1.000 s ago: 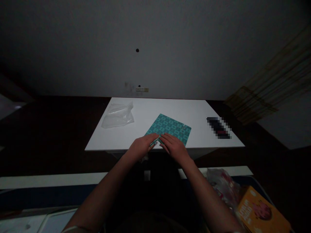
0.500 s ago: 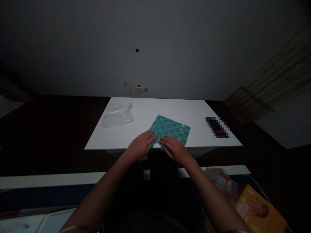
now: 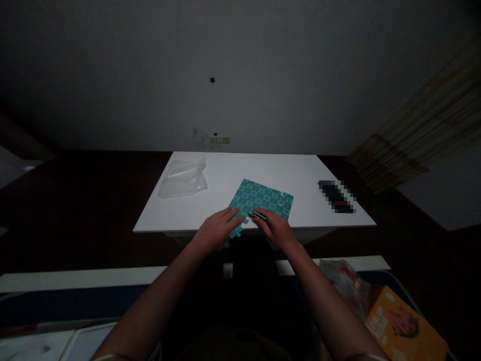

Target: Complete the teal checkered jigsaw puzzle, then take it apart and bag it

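A teal checkered jigsaw puzzle (image 3: 250,194) lies near the front edge of the white table. There are gaps in it by its upper right corner and along its near side. My left hand (image 3: 219,228) rests on the puzzle's left part, fingers stretched out and pressing flat. At the near side, my right hand (image 3: 277,228) is closed on some puzzle pieces (image 3: 259,215), which stand tilted up from the rest and show a pale edge. How many pieces it holds, I cannot tell.
On the white table (image 3: 225,168), a clear plastic bag (image 3: 183,179) lies to the left and a blurred-out dark object (image 3: 336,197) to the right. At lower right, an orange puzzle box (image 3: 406,326) sits beside another plastic bag (image 3: 347,283).
My right hand has lifted and tilted puzzle pieces at the near side, widening the gap there. My left hand stays on the puzzle, almost unmoved.
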### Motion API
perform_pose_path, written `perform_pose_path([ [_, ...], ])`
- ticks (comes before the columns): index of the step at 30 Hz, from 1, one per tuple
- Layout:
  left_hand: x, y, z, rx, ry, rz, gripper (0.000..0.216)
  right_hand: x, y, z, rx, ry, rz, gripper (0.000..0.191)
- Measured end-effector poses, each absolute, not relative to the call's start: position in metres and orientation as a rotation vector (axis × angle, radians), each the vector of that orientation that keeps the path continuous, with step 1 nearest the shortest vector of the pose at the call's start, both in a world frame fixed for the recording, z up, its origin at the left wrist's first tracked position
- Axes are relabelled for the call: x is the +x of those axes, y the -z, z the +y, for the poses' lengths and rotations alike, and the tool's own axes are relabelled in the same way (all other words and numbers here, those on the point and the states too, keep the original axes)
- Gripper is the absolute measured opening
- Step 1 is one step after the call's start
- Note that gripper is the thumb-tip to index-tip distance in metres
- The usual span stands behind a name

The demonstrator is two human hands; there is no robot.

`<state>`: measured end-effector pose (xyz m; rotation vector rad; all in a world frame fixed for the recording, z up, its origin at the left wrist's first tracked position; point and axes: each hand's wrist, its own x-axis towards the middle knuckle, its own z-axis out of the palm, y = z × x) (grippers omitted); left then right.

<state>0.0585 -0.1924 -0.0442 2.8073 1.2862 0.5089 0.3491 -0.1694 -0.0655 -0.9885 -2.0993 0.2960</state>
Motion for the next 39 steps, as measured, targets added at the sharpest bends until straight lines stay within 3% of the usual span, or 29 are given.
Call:
perform_pose_path([
  [7, 0.055, 0.023, -0.180, 2.473, -0.555, 1.289, 0.051, 0.356, 0.048, -0.164, -1.105, -0.616, -1.972, 0.030],
  [15, 0.059, 0.011, -0.161, 2.203, -0.780, 1.361, 0.041, 0.348, 0.040, -0.148, -1.216, -0.837, -1.519, 0.046],
  [19, 0.076, 0.022, -0.155, 2.364, -0.680, 1.388, 0.048, 0.358, 0.035, -0.144, -1.263, -0.645, -1.408, 0.045],
  [25, 0.100, 0.027, -0.156, 2.630, -0.436, 1.358, 0.048, 0.398, 0.041, -0.152, -1.227, -0.250, -1.972, 0.033],
  [32, 0.102, 0.029, -0.165, 2.740, -0.410, 1.335, 0.069, 0.409, 0.051, -0.170, -1.155, -0.171, -2.306, 0.048],
  [39, 0.100, 0.031, -0.174, 2.890, -0.345, 1.318, 0.067, 0.415, 0.053, -0.175, -1.066, -0.186, -2.350, 0.056],
])
